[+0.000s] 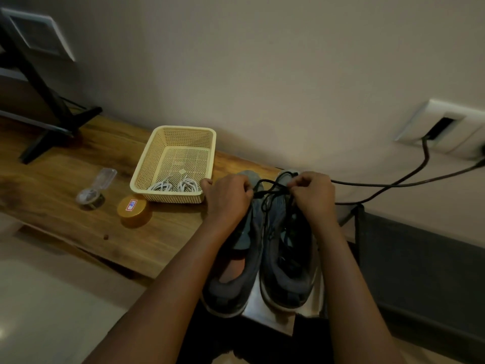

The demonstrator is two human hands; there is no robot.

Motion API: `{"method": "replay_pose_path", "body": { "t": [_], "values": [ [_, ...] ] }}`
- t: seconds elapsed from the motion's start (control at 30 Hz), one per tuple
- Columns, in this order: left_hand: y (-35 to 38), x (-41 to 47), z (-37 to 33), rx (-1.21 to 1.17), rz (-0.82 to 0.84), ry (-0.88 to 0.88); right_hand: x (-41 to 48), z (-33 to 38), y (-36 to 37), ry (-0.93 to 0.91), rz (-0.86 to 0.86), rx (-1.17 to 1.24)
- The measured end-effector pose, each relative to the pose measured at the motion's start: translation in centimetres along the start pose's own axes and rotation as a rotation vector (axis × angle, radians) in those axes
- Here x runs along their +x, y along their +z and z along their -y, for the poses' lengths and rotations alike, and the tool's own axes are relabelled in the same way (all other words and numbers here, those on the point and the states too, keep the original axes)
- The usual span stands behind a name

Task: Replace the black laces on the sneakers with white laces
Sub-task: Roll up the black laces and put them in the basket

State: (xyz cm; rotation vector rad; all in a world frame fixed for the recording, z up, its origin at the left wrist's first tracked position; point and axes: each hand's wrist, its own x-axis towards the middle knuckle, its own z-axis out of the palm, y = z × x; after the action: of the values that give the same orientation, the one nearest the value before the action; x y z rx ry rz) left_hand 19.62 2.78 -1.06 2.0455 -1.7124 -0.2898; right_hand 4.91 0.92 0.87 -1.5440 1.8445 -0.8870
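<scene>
Nearest to us, two grey sneakers stand side by side at the right end of the tabletop (pixel 78 219), heels towards the near edge and toes towards the wall. What lies under their heels we cannot tell. Their long axes run from near to far. The left-hand sneaker (pixel 231 279) shows an open mouth, and we cannot tell whether it is laced. The right-hand sneaker (pixel 288 269) carries the black lace (pixel 271 191) up its front.

Over the toe ends, both hands are curled tight. The left hand (pixel 227 198) pinches the lace at one side and the right hand (pixel 312 195) pinches it at the other, so the loose loops lie between them.

We judge the step in hand to be unthreading the black lace.

Further back and to the left, the basket (pixel 185 128) holds the white laces (pixel 173 185), coiled against its near wall. They lie just left of the left hand, which is the nearer hand to them. A gold lid (pixel 135 210) and a clear container (pixel 95 190) sit further left.
</scene>
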Motion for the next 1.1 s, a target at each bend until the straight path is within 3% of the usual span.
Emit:
{"method": "replay_pose_path", "body": {
  "t": [0.17, 0.23, 0.33, 0.5, 0.63, 0.77, 0.93, 1.1],
  "values": [
    [-2.3, -0.9, -0.6, -0.257, -0.011, -0.033, -0.8, 1.3, -0.5, -0.036, -0.003, 0.198],
    [-4.0, -1.6, -0.9, -0.461, 0.044, -0.04, -1.6, 1.5, -1.5, -0.092, -0.003, 0.149],
    [-7.5, -4.1, -2.5, -0.842, 0.205, -0.071, -3.6, 2.1, -3.3, -0.188, 0.059, -0.006],
    [-11.6, -9.8, -3.9, -1.295, 0.583, -0.27, -9.2, 4.8, -5.9, -0.35, 0.25, 0.186],
    [-12.6, -13.6, -2.2, -1.652, 0.716, -0.476, -13.3, 5.0, -7.9, -0.305, 0.325, 0.309],
    [-12.0, -16.8, -1.3, -1.733, 0.76, -0.551, -16.1, 4.0, -8.1, -0.329, 0.366, 0.279],
    [-10.5, -19.3, -1.3, -1.76, 0.804, -0.589, -18.4, 2.0, -6.1, -0.344, 0.284, 0.171],
    [-9.8, -18.6, -1.8, -1.85, 0.583, -0.628, -19.9, 0.9, -4.5, -0.248, 0.304, 0.227]
  ]
}}
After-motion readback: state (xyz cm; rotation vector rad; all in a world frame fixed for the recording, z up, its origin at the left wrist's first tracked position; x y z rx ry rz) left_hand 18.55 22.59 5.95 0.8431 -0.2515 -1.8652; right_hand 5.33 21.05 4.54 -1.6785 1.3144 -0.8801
